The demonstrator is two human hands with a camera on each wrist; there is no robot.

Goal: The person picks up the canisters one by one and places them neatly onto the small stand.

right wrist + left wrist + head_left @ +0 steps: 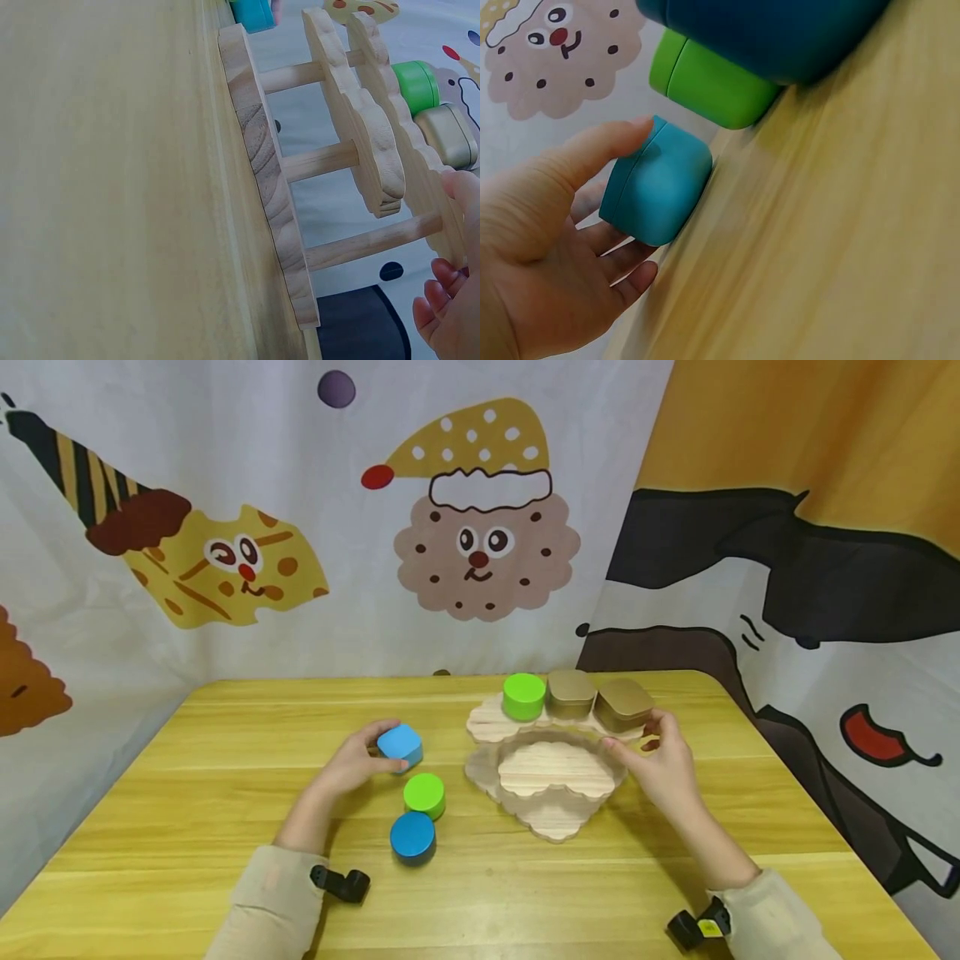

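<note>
in the head view, the left hand (356, 766) pinches a light-blue tin (400, 745) on the counter (225, 777), near a green tin (424, 795) and a dark-blue tin (412, 837); the right hand (663, 768) pinches the top tier (491, 720) of a wooden stand (555, 770), beside a gold tin (625, 704). the left wrist view shows the thumb (604, 150) at the light-blue tin's lid (622, 180). in the right wrist view, dowels (322, 161) join the stand's tiers.
</note>
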